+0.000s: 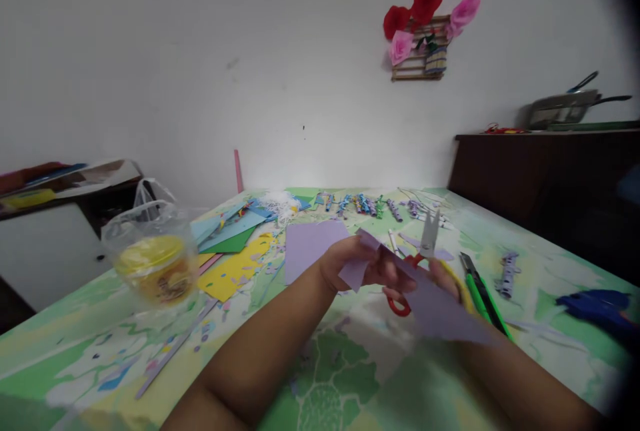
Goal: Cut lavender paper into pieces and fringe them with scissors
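Note:
A sheet of light purple paper (445, 314) is held up above the table, a narrow folded strip along its far-left part. My left hand (367, 264) is closed around that strip, fingers bent. My right hand (444, 279) is at the sheet's far edge, partly hidden behind it, and seems to pinch it. Just beyond my fingers are scissors (429, 236) with red on the handle, blades slightly apart and pointing away; their lower part is covered by the hands and paper. A curved yellow piece (463, 288) runs along my right hand; what it belongs to is unclear.
Right of my hands lie a green box cutter (483, 294), a rolled purple paper piece (509, 274) and a blue glue gun (600, 304). Left are a bagged yellow-lidded tub (157, 268), yellow paper (240, 268) and scraps. Another purple sheet (310, 244) lies behind, several small rolls (367, 204) farther back.

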A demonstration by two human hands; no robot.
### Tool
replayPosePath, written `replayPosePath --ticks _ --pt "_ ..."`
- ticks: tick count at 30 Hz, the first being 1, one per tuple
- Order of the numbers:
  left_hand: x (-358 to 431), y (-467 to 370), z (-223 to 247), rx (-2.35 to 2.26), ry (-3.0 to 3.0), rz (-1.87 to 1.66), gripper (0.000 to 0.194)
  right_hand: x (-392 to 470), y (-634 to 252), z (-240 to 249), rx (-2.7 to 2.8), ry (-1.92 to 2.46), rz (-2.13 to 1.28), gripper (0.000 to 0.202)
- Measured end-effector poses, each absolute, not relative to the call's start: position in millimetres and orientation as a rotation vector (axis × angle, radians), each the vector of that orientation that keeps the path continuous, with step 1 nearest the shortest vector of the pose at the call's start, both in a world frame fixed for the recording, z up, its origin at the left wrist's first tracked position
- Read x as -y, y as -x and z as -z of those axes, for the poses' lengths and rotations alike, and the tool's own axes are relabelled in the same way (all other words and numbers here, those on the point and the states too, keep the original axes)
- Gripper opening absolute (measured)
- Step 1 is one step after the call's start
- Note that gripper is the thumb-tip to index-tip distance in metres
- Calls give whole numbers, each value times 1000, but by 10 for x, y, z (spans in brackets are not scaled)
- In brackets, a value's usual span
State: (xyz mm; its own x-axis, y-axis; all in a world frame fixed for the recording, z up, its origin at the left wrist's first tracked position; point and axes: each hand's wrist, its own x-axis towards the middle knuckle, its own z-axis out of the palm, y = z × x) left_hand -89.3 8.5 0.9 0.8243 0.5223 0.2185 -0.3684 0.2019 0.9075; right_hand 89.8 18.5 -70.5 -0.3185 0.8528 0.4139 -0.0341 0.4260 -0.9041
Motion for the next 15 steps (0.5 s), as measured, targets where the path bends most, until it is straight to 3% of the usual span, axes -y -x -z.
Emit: replayPosePath --ticks 3,6,10,15 --pt "-128 894 56 -149 -1218 -541 32 -14 -729 690 1562 594 -1434 62" --pt "-129 884 76 -168 -1234 -502 32 100 -629 651 1474 509 -1643 51" --pt "-83 896 4 -302 -1268 -606 33 112 -660 563 1377 474 -1730 25" --pt "-76 975 -95 -645 -1366 -598 26 -88 -907 534 1249 555 -1640 19"
